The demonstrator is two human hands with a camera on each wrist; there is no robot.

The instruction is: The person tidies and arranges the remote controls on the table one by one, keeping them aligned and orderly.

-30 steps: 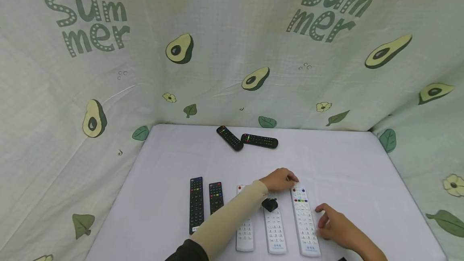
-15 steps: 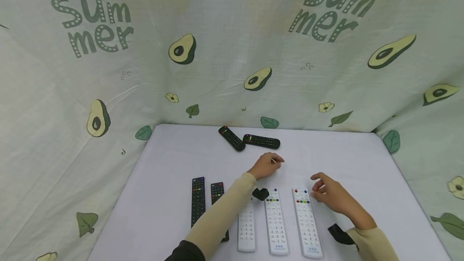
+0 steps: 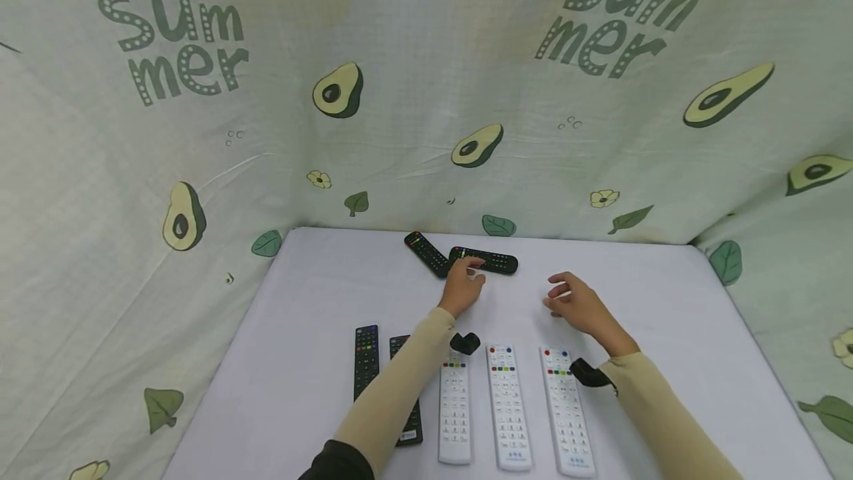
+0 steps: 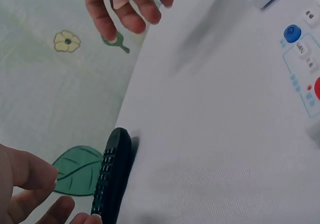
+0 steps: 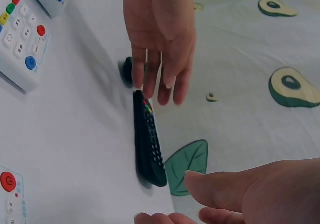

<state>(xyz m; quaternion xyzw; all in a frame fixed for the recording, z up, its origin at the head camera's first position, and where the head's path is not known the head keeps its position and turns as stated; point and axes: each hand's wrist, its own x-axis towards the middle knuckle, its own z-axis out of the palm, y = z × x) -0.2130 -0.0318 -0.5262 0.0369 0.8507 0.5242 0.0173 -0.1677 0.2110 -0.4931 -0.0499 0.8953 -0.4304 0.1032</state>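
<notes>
My left hand (image 3: 462, 287) is over the near left end of a black remote control (image 3: 498, 263) lying crosswise at the back of the table. Its fingers are loosely bent and hold nothing; whether they touch the remote I cannot tell. A second black remote control (image 3: 425, 252) lies slantwise just left of it. To the right, my right hand (image 3: 581, 307) hovers over the white tabletop, fingers loosely bent with nothing in them. In the left wrist view, the left hand's fingertips (image 4: 62, 206) overlap the edge of the crosswise remote (image 4: 112, 176).
Nearer me lie two black remotes (image 3: 366, 358) (image 3: 412, 424) and three white remotes (image 3: 455, 413) (image 3: 509, 413) (image 3: 568, 421) in a row, lengthwise. My left forearm (image 3: 393, 391) partly covers some of them. A printed cloth (image 3: 400, 95) hangs behind the white table (image 3: 320, 287).
Both hands have moved away from the rightmost white remote toward the back of the table, the left one also leftward to the crosswise black remote. The remotes have stayed in place.
</notes>
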